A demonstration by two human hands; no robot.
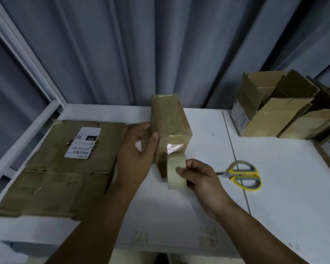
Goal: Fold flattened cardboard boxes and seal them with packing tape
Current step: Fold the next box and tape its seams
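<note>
A small folded cardboard box [170, 119] stands on the white table [274, 206] in the middle, its top covered with shiny clear tape. My left hand [139, 151] grips the box's left side, thumb on its near face. My right hand [200, 178] holds a roll of pale packing tape [176, 172] against the box's near end; a strip of clear tape [174, 148] runs from the roll up onto the box.
A stack of flattened cardboard boxes [61, 168] with a white label lies at the left. Yellow-handled scissors [244, 175] lie to the right of my right hand. Several folded open boxes [274, 105] stand at the back right. Grey curtains hang behind the table.
</note>
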